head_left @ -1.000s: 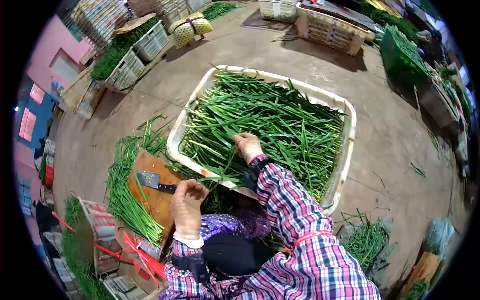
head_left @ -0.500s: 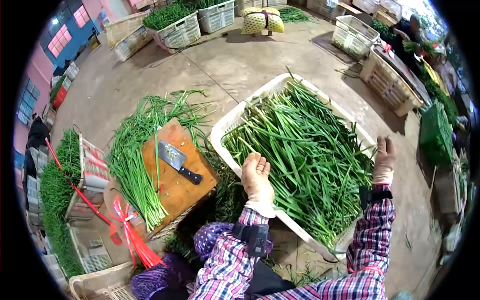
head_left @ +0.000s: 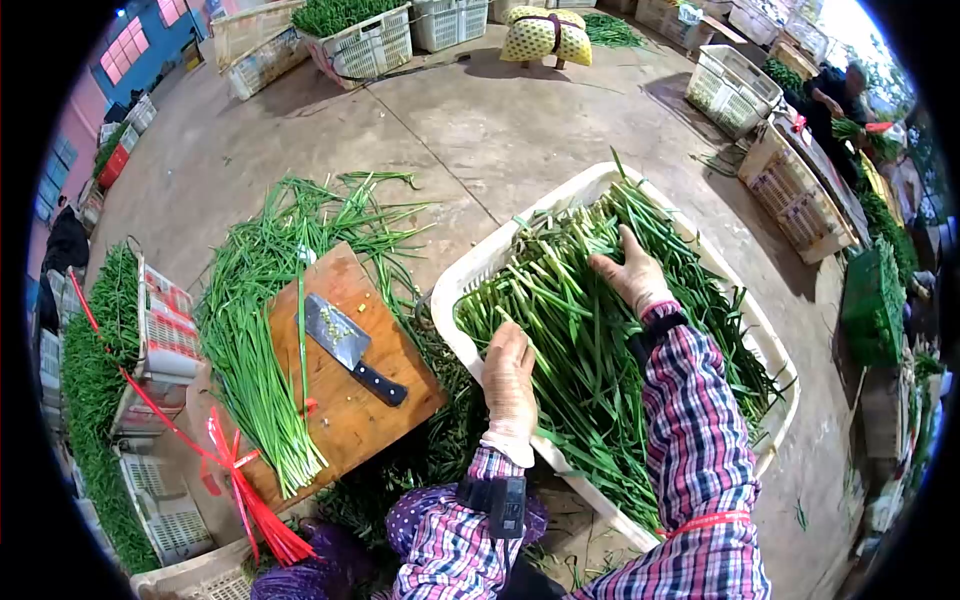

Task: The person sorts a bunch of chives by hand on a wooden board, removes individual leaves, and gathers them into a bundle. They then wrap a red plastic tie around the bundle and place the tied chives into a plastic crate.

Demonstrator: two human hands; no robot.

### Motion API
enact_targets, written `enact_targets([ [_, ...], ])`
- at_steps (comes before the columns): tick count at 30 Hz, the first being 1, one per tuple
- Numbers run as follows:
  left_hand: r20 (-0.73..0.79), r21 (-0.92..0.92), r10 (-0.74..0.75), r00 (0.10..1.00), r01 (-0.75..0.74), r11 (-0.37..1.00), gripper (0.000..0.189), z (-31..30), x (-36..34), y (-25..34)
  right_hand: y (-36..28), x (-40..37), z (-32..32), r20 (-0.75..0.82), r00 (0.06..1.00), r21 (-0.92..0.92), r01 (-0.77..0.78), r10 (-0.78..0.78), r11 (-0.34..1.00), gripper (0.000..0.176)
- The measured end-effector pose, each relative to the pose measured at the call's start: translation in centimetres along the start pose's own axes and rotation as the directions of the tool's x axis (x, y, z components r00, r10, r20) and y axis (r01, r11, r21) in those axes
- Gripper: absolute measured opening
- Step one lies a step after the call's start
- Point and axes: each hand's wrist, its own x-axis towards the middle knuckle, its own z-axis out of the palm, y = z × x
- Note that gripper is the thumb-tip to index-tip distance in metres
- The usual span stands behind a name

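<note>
A white plastic crate (head_left: 462,352) in front of me is full of long green garlic chives (head_left: 560,330). My right hand (head_left: 637,277) is over the upper part of the pile, thumb and finger apart, touching the leaves. At the crate's near left rim, my left hand (head_left: 511,388) has its fingers stretched out beside the stalk ends, holding nothing. To the left lies a wooden board (head_left: 385,345) with a cleaver (head_left: 345,340) on it, its black handle towards me. A bundle of chives (head_left: 262,375) rests along the board's left side.
Red plastic strips (head_left: 262,505) hang left of the board. Crates of chives (head_left: 165,330) stand at far left and a crate (head_left: 365,55) at the back. A yellow padded stool (head_left: 545,38) is on the concrete floor. Another person (head_left: 835,100) handles greens at upper right.
My right hand has come from outside the crate's right rim to the upper part of the pile. My left hand has turned from palm up and moved slightly down. The view has shifted a little.
</note>
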Motion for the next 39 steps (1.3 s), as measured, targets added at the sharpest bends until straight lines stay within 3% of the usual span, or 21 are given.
enact_targets([
  [2, 0.087, 0.117, -0.043, 0.995, 0.033, 0.993, 0.067, -0.3, 0.4, -0.1, 0.1, -0.6, 0.9, 0.025, 0.999, -0.033, 0.033, -0.032, 0.999, 0.088],
  [7, 0.084, 0.113, -0.146, 0.986, 0.136, 0.984, 0.070, -0.3, 0.6, -1.0, -0.7, -4.4, 2.5, -0.019, 0.997, -0.175, 0.064, -0.069, 0.982, 0.088],
  [11, 0.037, 0.118, -0.156, 0.987, 0.150, 0.982, 0.068, 0.2, 0.2, -1.3, -0.1, -6.4, 3.3, 0.005, 0.974, -0.251, 0.220, -0.226, 0.943, 0.090],
  [13, -0.030, 0.148, 0.004, 1.000, 0.001, 0.989, 0.057, 0.2, -0.2, -1.4, 0.0, -6.0, 2.9, 0.003, 0.968, -0.218, 0.244, -0.249, 0.945, 0.092],
  [14, -0.061, 0.176, 0.034, 0.998, -0.022, 0.984, 0.048, -0.4, 0.5, -1.9, 0.8, -5.4, 3.4, -0.048, 0.961, -0.197, 0.259, -0.273, 0.946, 0.092],
  [15, -0.038, 0.258, -0.001, 0.999, 0.011, 0.966, 0.049, 1.1, -0.5, -0.1, -0.3, -5.4, 2.0, 0.017, 0.967, -0.152, 0.254, -0.254, 0.955, 0.093],
  [17, -0.162, 0.250, 0.195, 0.967, -0.151, 0.956, 0.053, 2.2, -1.8, -0.7, 1.0, -4.8, 4.5, -0.201, 0.929, -0.287, 0.246, -0.310, 0.926, 0.093],
  [19, -0.143, 0.339, 0.196, 0.970, -0.138, 0.930, 0.058, 0.6, -0.9, -2.0, -1.1, -6.3, 3.4, -0.097, 0.977, -0.189, 0.171, -0.192, 0.967, 0.089],
  [20, -0.147, 0.325, 0.043, 0.988, 0.008, 0.946, 0.072, 0.8, -1.2, -1.6, -1.5, -7.1, 3.6, -0.059, 0.983, -0.165, 0.163, -0.175, 0.973, 0.089],
  [21, -0.046, 0.235, -0.081, 0.996, 0.090, 0.968, 0.072, 0.7, -0.9, -1.2, -1.9, -8.1, 3.8, -0.022, 0.987, -0.141, 0.156, -0.160, 0.978, 0.089],
  [23, 0.006, 0.132, -0.137, 0.990, 0.135, 0.982, 0.069, -0.9, 0.4, -2.1, -2.4, -10.1, 4.4, 0.058, 0.989, -0.115, 0.139, -0.133, 0.984, 0.082],
  [24, 0.118, 0.096, -0.114, 0.986, 0.103, 0.990, 0.061, -0.6, 0.3, -1.9, -2.2, -10.9, 5.1, 0.004, 0.987, -0.116, 0.162, -0.163, 0.980, 0.082],
  [25, 0.002, 0.138, -0.057, 0.998, 0.056, 0.989, 0.050, -1.1, 0.8, -2.5, -2.0, -11.5, 5.8, -0.044, 0.980, -0.116, 0.189, -0.195, 0.975, 0.081],
  [27, 0.063, 0.206, -0.038, 0.997, 0.024, 0.978, 0.046, 0.6, -0.5, -1.5, -2.0, -12.8, 6.2, -0.053, 0.977, -0.103, 0.202, -0.209, 0.974, 0.080],
  [30, 0.100, 0.264, 0.010, 0.995, -0.036, 0.964, 0.054, 0.6, -0.5, -1.5, -2.0, -14.0, 5.8, -0.040, 0.963, -0.012, 0.266, -0.266, 0.964, 0.077],
  [33, 0.101, 0.326, 0.040, 0.994, -0.071, 0.943, 0.063, 1.5, -1.8, -0.9, -2.3, -16.3, 5.6, -0.133, 0.920, 0.036, 0.376, -0.368, 0.926, 0.070],
  [35, 0.096, 0.395, 0.051, 0.994, -0.085, 0.915, 0.053, 1.6, -2.5, -0.9, -2.4, -17.4, 5.3, -0.100, 0.925, 0.105, 0.375, -0.365, 0.921, 0.068],
  [37, 0.028, 0.376, 0.043, 0.999, -0.051, 0.925, 0.049, 2.3, -3.4, -0.7, -2.2, -18.0, 5.6, -0.206, 0.892, 0.056, 0.422, -0.403, 0.905, 0.065],
  [39, -0.034, 0.369, 0.039, 0.999, -0.024, 0.929, 0.042, 1.5, -2.7, -1.1, -2.1, -18.5, 5.0, -0.165, 0.902, 0.068, 0.413, -0.398, 0.908, 0.068],
])
